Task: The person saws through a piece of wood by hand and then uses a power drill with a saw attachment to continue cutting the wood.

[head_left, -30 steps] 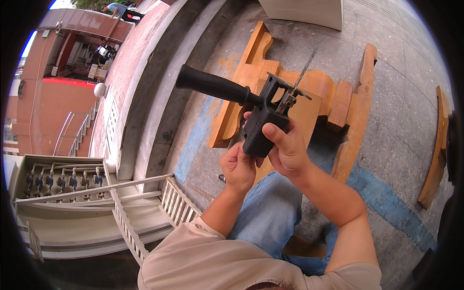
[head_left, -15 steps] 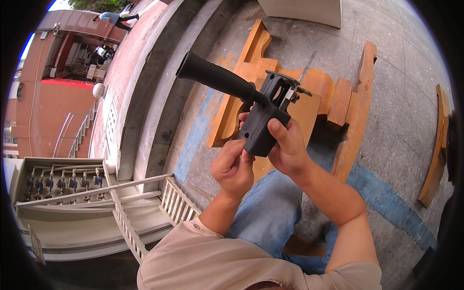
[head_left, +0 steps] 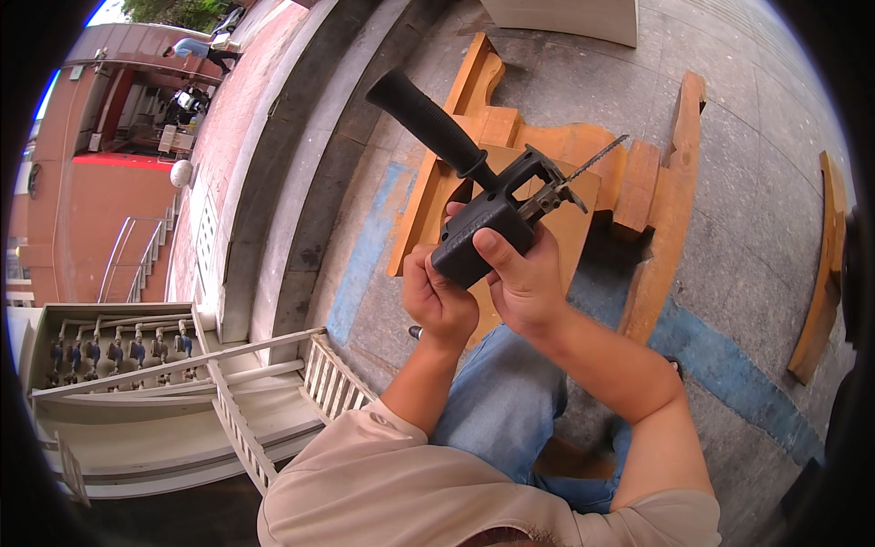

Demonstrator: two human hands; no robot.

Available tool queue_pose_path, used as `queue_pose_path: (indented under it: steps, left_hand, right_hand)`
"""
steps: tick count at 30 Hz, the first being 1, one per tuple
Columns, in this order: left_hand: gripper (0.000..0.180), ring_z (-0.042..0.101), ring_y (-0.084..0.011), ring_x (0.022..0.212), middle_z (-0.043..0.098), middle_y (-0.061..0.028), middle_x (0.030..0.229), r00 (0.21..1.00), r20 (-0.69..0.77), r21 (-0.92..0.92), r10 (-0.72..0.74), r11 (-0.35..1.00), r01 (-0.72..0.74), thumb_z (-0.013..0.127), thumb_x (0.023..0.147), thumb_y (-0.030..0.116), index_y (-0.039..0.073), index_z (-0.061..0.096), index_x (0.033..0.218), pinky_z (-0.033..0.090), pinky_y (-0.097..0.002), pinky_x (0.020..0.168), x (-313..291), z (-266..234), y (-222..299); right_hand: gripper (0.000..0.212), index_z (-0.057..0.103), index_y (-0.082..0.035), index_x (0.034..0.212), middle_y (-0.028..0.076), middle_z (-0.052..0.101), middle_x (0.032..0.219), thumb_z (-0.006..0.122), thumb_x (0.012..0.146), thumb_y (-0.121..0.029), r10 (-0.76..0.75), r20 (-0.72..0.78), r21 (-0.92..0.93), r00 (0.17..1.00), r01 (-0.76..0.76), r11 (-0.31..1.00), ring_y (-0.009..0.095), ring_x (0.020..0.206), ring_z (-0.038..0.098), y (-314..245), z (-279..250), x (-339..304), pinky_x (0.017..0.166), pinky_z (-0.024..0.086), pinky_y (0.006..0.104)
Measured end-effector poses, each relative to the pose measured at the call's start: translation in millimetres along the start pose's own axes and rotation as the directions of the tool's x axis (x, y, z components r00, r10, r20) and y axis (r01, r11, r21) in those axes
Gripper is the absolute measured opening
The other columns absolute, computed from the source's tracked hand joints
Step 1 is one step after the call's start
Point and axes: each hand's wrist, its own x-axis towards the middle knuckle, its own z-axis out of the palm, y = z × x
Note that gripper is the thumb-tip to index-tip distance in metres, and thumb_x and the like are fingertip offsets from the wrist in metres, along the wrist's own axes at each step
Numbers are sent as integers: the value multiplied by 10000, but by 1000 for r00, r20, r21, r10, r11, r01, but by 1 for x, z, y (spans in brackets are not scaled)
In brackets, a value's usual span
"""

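Note:
Both hands hold up a black reciprocating saw attachment [head_left: 488, 223] above my knees. Its long ribbed side handle [head_left: 424, 118] points up and to the left, and a thin toothed blade [head_left: 599, 155] sticks out to the upper right past a metal shoe. My left hand [head_left: 440, 296] grips the lower left end of the body, its fingers curled and partly hidden beneath. On the right side, my right hand [head_left: 527, 278] wraps the body with the thumb laid along it. Behind the tool lies a wooden board [head_left: 583, 196] among brown wooden pieces.
Curved wooden parts [head_left: 670, 210] stand on the grey tiled floor, with another wooden piece [head_left: 818, 273] at far right. Stone steps [head_left: 310, 137] run along the left. A white railing [head_left: 237, 419] and a box of pipes and valves [head_left: 118, 346] are lower left. A person [head_left: 196, 50] bends far off.
The saw attachment has turned in my hands, with its handle swinging up and right and its blade lower and more visible. The distant person has shifted slightly left.

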Motion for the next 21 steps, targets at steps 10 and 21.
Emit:
queue_pose_path:
  steps: [10, 21]
  left_hand:
    - [289, 569, -116, 607, 643, -39, 824, 690, 412, -634, -595, 356, 686, 490, 1133, 252, 37, 607, 980, 451, -249, 510, 18, -17, 32]
    - [120, 673, -197, 917, 699, -123, 1043, 949, 282, 124, 138, 976, -179, 575, 1072, 37, -31, 611, 1165, 558, -309, 808, 19, -21, 17]
  right_hand:
    - [486, 642, 37, 1274, 136, 715, 1232, 871, 883, -141, -134, 88, -135, 987, 145, 980, 184, 1120, 688, -5, 0, 2, 999, 567, 337]
    - [376, 659, 31, 1173, 117, 733, 1101, 841, 923, -184, -15, -11, -15, 1000, 15, 1000, 158, 960, 715, -14, 2, 3, 862, 600, 319]
